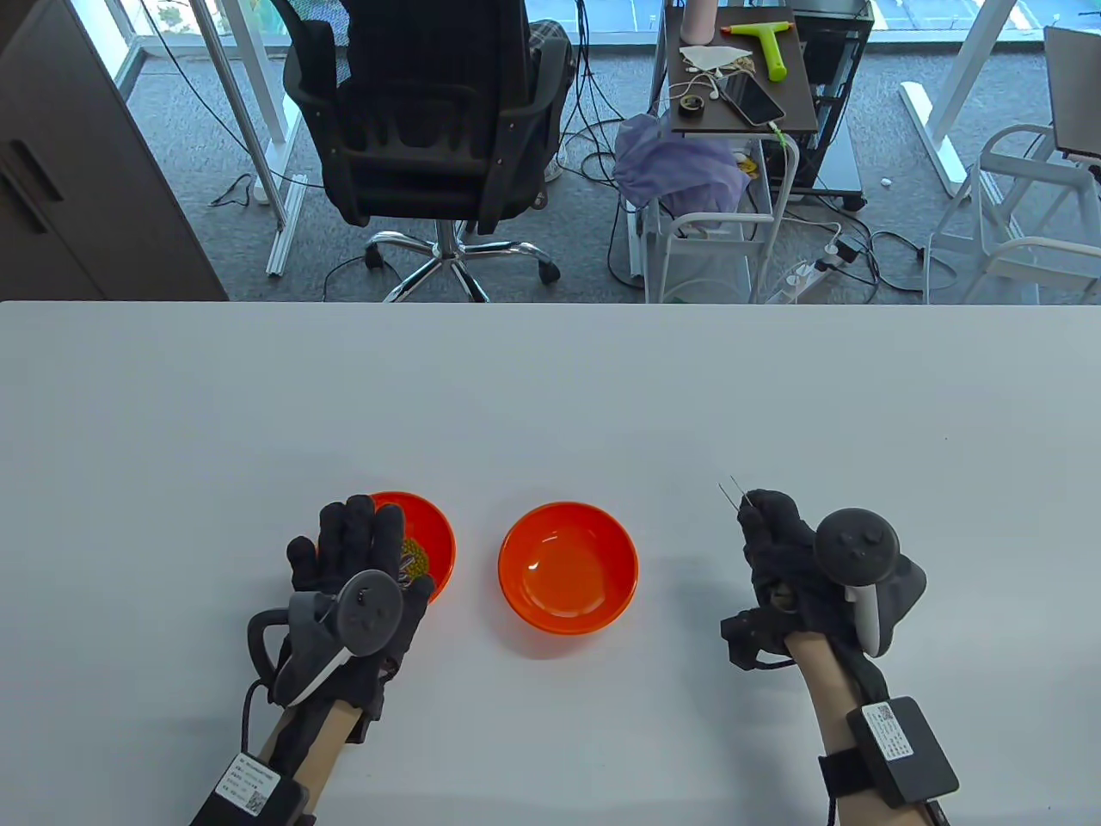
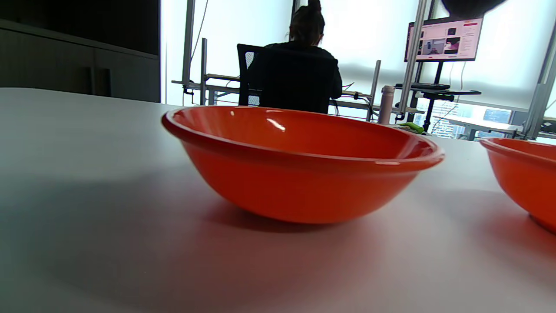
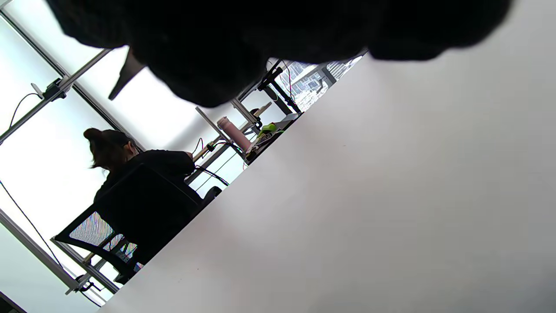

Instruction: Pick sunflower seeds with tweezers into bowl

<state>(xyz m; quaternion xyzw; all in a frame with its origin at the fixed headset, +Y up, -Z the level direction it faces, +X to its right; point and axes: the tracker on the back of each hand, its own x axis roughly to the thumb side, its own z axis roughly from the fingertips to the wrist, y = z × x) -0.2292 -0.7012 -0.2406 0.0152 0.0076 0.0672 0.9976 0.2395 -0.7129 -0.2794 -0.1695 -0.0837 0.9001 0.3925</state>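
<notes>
**Seeds waiting, bowl bare: transfer not yet begun**

Nearest the table camera, two gloved hands are seen coming in from the bottom edge. By the left hand [image 1: 357, 572], a bowl holding seeds [image 1: 427, 538] is partly covered; its fingers are stretched flat and close together over the near rim, and whether they press the bowl or only hover cannot be told. A small heap of sunflower seeds [image 1: 415, 559] is visible inside, just past the fingertips.

In the right hand [image 1: 787, 559], well apart on the right side of the counter [image 1: 550, 387], the tweezers [image 1: 734, 493] are pinched; the two thin tips point away from the person, slightly parted, with nothing seen between them.

Between the hands an empty orange bowl [image 1: 568, 568] is set; no seed is seen in it, only a glossy bare floor. In the left wrist view both bowls are shown from the side, contents hidden.

Judged from this, nothing is delivered yet: the tool is taken up, but every seed remains to be carried across.
</notes>
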